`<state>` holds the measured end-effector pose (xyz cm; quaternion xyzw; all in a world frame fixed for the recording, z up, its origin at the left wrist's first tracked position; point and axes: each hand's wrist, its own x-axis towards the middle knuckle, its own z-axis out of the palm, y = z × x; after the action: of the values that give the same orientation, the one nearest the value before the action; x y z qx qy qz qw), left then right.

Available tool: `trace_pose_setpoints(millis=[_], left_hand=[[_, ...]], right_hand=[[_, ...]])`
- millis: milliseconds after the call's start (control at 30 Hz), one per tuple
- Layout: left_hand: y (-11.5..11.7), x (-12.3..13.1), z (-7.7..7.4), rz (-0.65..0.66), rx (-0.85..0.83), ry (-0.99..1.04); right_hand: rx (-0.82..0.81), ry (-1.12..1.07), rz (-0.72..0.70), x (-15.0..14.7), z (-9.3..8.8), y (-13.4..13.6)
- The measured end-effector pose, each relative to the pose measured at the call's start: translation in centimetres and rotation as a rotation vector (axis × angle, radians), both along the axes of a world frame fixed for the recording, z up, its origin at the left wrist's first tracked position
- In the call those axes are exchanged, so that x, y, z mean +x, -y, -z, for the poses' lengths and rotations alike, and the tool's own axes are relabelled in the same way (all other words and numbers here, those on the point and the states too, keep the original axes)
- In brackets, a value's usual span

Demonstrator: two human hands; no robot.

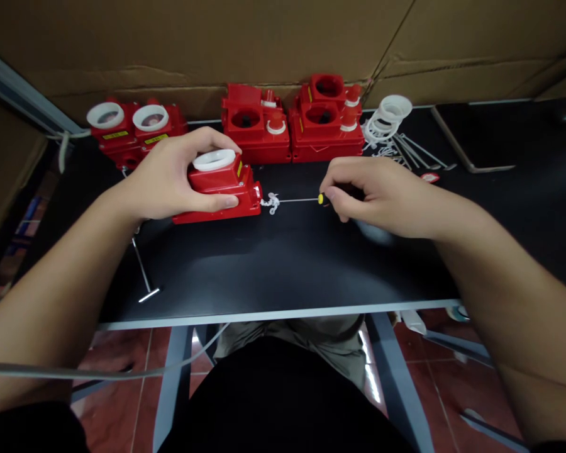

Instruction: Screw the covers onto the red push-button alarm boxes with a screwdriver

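My left hand is wrapped round a red housing with a white ring on top. Its thumb presses on the near side of the housing. From the housing's right end hangs a small bunched white chain. My right hand is closed round a screwdriver with a yellow and black handle, most of it hidden in the fingers. The thin shaft points left, and its tip is at the chain; whether it passes through a link I cannot tell.
Behind stand red housings at left and in the middle against cardboard. White rings, metal rods and a dark tablet-like device lie at right. A T-shaped metal rod lies near the table's front edge.
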<state>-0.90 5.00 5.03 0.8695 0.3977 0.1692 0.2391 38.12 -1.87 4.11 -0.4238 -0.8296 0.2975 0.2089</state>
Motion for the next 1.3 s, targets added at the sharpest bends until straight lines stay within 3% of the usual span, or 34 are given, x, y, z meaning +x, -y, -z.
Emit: trace_pose_setpoints(millis=[233,433,733,833,967,1300], left_hand=[[0.1,0.2,0.1,0.025,0.0,0.015],[0.0,0.1,0.6,0.055,0.063,0.06],[-2.2,-1.7,2.2,0.243,0.212,0.103],[-2.1,-1.6,2.2,0.268,0.25,0.097],[-1.7,-1.2,1.9,0.281,0.277,0.086],[-1.5,-1.2,1.9,0.288,0.282,0.092]], right_hand=[[0.052,-0.023,0.049,0.4,0.1,0.1],[-0.112,0.026,0.036,0.1,-1.2,0.7],[-0.094,0.075,0.02,-0.2,-0.3,0.3],[-0.148,0.03,0.029,-0.1,0.2,0.3],[-0.078,-0.02,0.025,-0.1,0.6,0.4],[-0.068,0.138,-0.009,0.3,-0.4,0.3]])
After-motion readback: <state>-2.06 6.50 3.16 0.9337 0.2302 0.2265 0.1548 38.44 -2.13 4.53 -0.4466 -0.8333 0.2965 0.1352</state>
